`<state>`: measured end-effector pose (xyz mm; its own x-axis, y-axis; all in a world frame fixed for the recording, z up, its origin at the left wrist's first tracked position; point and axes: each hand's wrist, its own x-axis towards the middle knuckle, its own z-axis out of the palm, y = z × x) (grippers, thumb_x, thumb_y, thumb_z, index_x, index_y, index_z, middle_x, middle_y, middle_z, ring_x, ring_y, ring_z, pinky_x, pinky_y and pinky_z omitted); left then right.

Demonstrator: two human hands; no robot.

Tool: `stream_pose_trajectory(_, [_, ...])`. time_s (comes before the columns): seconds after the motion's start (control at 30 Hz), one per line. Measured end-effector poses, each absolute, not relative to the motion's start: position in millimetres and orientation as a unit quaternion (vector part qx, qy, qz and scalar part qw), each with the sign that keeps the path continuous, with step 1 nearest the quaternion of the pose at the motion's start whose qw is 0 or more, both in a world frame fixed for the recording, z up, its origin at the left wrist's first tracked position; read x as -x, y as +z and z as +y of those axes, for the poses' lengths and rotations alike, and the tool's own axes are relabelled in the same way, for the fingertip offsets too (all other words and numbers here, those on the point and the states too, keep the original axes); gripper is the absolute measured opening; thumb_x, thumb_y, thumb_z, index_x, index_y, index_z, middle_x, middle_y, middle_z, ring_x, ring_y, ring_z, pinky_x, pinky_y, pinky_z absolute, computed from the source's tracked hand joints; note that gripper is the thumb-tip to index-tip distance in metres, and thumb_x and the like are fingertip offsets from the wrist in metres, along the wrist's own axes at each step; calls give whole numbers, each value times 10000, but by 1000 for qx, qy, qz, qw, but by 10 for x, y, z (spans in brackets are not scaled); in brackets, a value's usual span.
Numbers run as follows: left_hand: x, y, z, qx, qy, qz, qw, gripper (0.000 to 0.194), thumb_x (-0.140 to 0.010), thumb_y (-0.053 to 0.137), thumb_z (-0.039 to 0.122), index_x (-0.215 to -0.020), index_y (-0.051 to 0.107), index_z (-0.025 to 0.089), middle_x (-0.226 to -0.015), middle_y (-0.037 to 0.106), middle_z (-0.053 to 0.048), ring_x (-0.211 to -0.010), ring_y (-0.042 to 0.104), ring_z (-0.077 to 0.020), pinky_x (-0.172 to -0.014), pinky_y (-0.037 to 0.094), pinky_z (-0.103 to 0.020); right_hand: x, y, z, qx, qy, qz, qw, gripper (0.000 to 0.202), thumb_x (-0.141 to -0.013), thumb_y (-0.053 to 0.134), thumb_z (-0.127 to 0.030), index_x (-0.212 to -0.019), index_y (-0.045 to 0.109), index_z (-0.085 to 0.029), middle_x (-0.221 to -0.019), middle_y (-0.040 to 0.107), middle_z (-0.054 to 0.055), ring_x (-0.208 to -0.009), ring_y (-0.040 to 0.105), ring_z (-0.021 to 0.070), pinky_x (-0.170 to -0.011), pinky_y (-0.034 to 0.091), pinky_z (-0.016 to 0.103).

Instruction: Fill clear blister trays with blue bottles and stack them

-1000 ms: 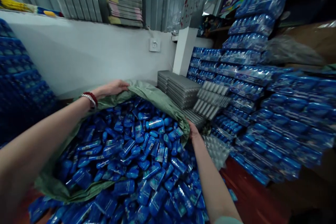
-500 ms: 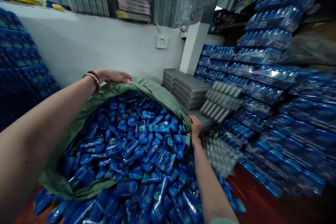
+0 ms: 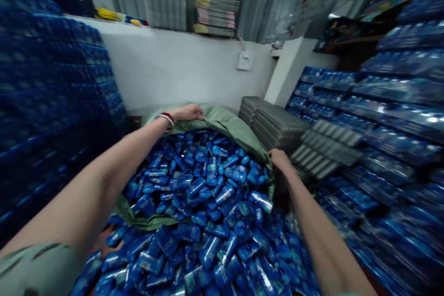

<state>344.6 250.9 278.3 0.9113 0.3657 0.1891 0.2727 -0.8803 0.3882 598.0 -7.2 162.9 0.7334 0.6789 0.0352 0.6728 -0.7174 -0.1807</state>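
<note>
A large green sack (image 3: 231, 125) lies with its mouth facing me, full of small blue plastic bottles (image 3: 211, 171) with shiny labels. More of the bottles spill over the sack's near edge in a heap in front of it. My left hand (image 3: 189, 112), with a red bracelet and a silver bangle at the wrist, has its fingers curled on the far rim of the sack. At the right side of the mouth, my right hand (image 3: 279, 158) grips the sack's edge between thumb and fingers.
Stacked grey trays (image 3: 274, 120) stand behind the sack on the right, with tilted ribbed trays (image 3: 326, 148) beside them. Wrapped packs of blue bottles rise in a left stack (image 3: 79, 69) and a right stack (image 3: 391, 120). A white wall (image 3: 173, 64) with a socket (image 3: 244, 60) closes the back.
The view has swung left, showing more of the left stack. The sack's mouth is tipped further toward me, and more bottles lie in the front heap. Both hands stay at the rim.
</note>
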Motion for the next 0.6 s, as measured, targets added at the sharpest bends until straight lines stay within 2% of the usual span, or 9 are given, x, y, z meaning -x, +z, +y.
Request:
stream_pose_trajectory(0.03, [-3395, 2765, 2434, -961, 146, 173, 161, 141, -777, 526, 236, -752, 630, 145, -678, 580, -17, -711, 528, -166, -714, 397, -255, -5983, 1655, -13, 928, 27, -364, 77, 216, -741, 515, -156, -826, 712, -139, -771, 675, 138, -759, 657, 226, -649, 456, 285])
stream_pose_trajectory(0.1, [-3189, 2707, 2279, -958, 191, 179, 119, 239, -813, 512, 270, -998, 626, 170, -955, 624, -64, -946, 532, -218, -900, 359, -324, -5962, 1695, 50, 927, 38, -370, 56, 226, -716, 519, -160, -829, 711, -121, -758, 680, 149, -754, 666, 241, -648, 470, 289])
stream_pose_trajectory(0.17, [-2821, 2611, 2118, -949, 261, 177, 22, 438, -820, 534, 310, -1243, 497, 205, -1238, 527, -100, -1171, 429, -261, -1042, 234, -405, -5914, 1734, 37, 920, 39, -388, 46, 254, -721, 515, -179, -884, 703, -131, -804, 690, 146, -804, 668, 248, -677, 482, 288])
stream_pose_trajectory(0.27, [-2043, 2319, 1880, -891, 344, 274, -109, 673, -813, 557, 423, -1395, 304, 202, -1379, 397, -148, -1290, 310, -316, -1087, 117, -521, -5759, 1808, -26, 909, 18, -413, 54, 363, -807, 435, -250, -1093, 633, -143, -968, 681, 148, -932, 647, 250, -768, 487, 309])
stream_pose_trajectory(0.33, [-1510, 1984, 1735, -828, 376, 402, -104, 806, -769, 583, 513, -1420, 249, 176, -1430, 304, -190, -1309, 267, -369, -1060, 165, -570, -5549, 1861, -1, 913, -18, -398, 92, 468, -879, 329, -341, -1236, 531, -117, -1043, 655, 180, -980, 629, 282, -824, 479, 377])
stream_pose_trajectory(0.4, [-1086, 1555, 1614, -753, 416, 508, -37, 916, -709, 619, 569, -1425, 232, 148, -1448, 250, -218, -1308, 260, -397, -1026, 243, -575, -5247, 1901, 123, 915, -57, -372, 147, 604, -905, 232, -459, -1347, 397, -82, -1088, 622, 230, -1003, 611, 339, -850, 458, 473])
stream_pose_trajectory(0.47, [-831, 1098, 1533, -675, 470, 562, 86, 959, -653, 655, 582, -1399, 283, 108, -1397, 331, -225, -1268, 337, -381, -989, 335, -517, -4900, 1919, 332, 899, -89, -376, 205, 714, -893, 183, -550, -1420, 246, -73, -1210, 536, 271, -1067, 567, 384, -868, 435, 533])
stream_pose_trajectory(0.53, [-739, 698, 1503, -579, 524, 559, 277, 748, -635, 681, 537, -1232, 512, 121, -1187, 552, -150, -1123, 493, -325, -926, 409, -427, -4587, 1905, 584, 870, -115, -407, 254, 766, -878, 171, -598, -1456, 120, -98, -1378, 360, 279, -1174, 475, 415, -898, 404, 573])
stream_pose_trajectory(0.6, [-755, 415, 1521, -461, 559, 509, 465, 526, -624, 699, 488, -1005, 638, 130, -898, 648, -65, -930, 581, -263, -802, 463, -338, -4377, 1862, 828, 849, -139, -423, 285, 786, -861, 181, -635, -1468, 63, -150, -1471, 187, 251, -1257, 353, 453, -912, 345, 649])
